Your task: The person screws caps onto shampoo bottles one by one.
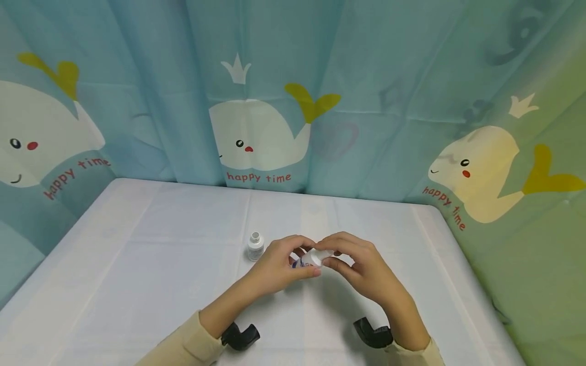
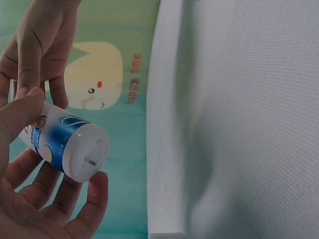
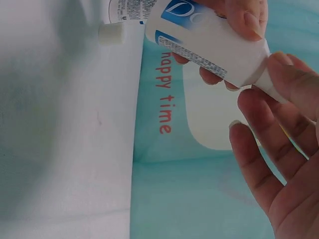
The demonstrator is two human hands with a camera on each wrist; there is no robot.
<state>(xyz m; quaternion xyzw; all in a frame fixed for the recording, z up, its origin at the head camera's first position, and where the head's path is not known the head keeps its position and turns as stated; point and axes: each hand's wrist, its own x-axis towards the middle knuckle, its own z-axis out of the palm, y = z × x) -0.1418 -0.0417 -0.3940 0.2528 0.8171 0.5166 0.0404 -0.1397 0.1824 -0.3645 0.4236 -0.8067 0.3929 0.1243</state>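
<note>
My left hand (image 1: 281, 262) grips a white plastic bottle (image 1: 306, 260) with a blue label, tilted on its side above the table. In the left wrist view the bottle's flat base (image 2: 87, 153) faces the camera. My right hand (image 1: 366, 264) pinches the white cap end (image 3: 269, 82) between thumb and fingers, while its other fingers spread loosely. Whether the cap is loose cannot be made out. A second white bottle (image 1: 255, 247) stands upright on the table, left of my hands, with its neck uncovered. Beside it in the right wrist view is a small white cap (image 3: 110, 34).
The white-covered table (image 1: 183, 284) reaches back to a blue-green curtain (image 1: 366, 101) printed with whales. Black curved mounts sit at my left wrist (image 1: 240, 337) and right wrist (image 1: 373, 333).
</note>
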